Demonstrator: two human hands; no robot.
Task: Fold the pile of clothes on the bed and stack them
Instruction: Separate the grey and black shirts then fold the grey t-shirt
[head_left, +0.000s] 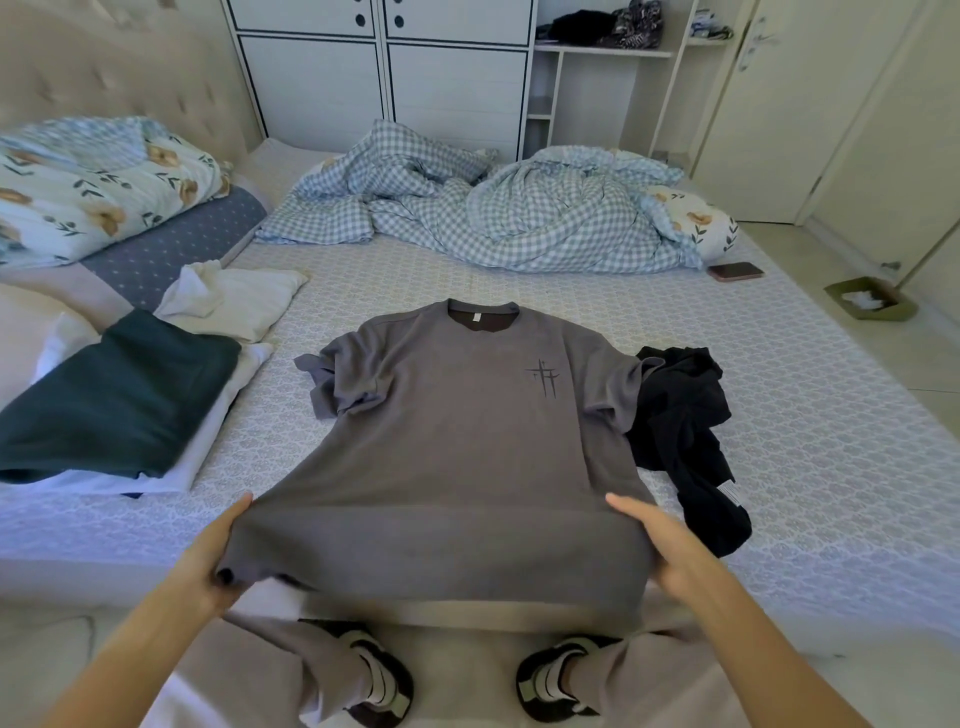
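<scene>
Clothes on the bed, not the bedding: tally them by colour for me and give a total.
Grey: 1, the T-shirt held at its hem
Black: 1, crumpled garment
Dark green: 1, folded
White: 2, one folded piece under the green, one loose
Total: 5

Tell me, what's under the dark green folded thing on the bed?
Under the dark green folded garment lies a white folded garment, its edges sticking out on the right and front. A sliver of something blue peeks out below. The rest of the stack is covered.
</scene>
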